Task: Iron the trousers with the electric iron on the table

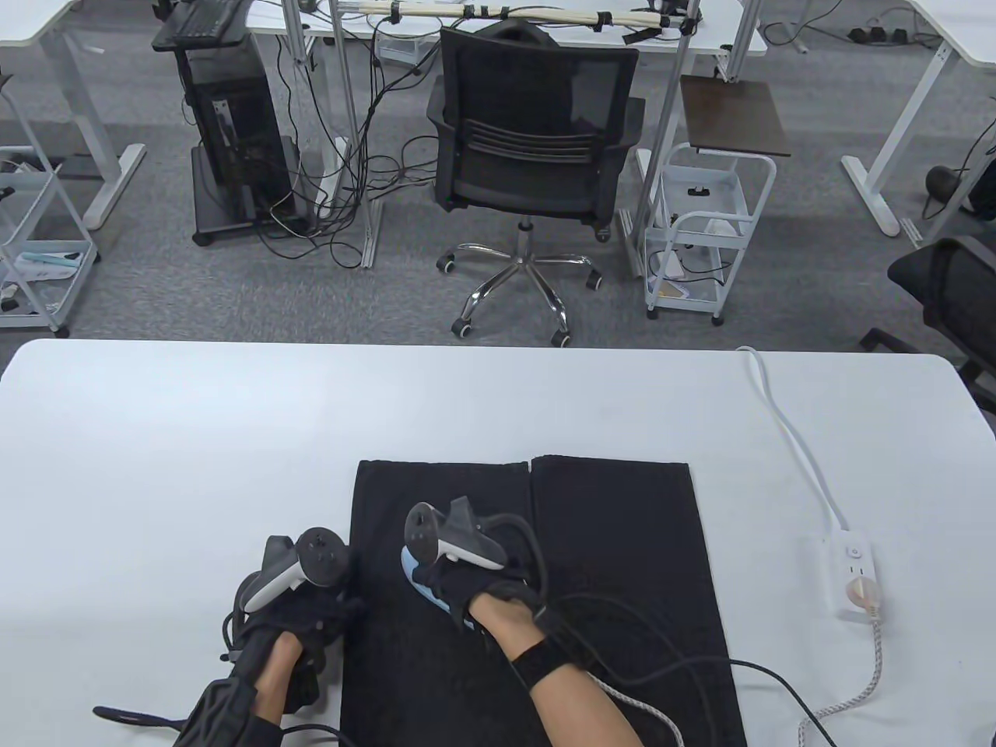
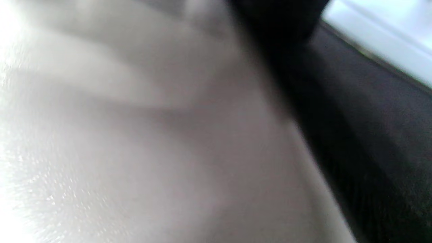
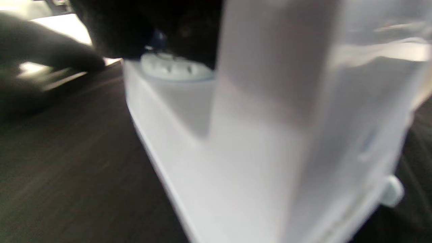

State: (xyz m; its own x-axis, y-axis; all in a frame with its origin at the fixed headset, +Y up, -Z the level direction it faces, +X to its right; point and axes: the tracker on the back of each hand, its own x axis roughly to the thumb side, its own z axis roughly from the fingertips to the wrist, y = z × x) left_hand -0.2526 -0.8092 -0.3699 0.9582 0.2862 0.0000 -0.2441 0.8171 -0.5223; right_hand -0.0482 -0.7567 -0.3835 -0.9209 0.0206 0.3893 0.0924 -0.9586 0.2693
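Note:
Black trousers (image 1: 607,545) lie flat on the white table (image 1: 194,436), both legs side by side, hems toward the far edge. My right hand (image 1: 482,587) grips the handle of a white and blue electric iron (image 1: 424,582) that sits on the left leg. The iron fills the right wrist view (image 3: 270,135) on the dark cloth (image 3: 67,168). My left hand (image 1: 311,615) rests at the left edge of the trousers; how its fingers lie is hidden under the tracker. The left wrist view is blurred: table surface (image 2: 135,135) and dark cloth (image 2: 371,118).
A white power strip (image 1: 856,580) lies right of the trousers, with a white cable (image 1: 786,436) running to the far table edge and the iron's braided cord (image 1: 856,692) plugged in. Glove cables (image 1: 646,654) trail over the right leg. An office chair (image 1: 533,156) stands beyond the table.

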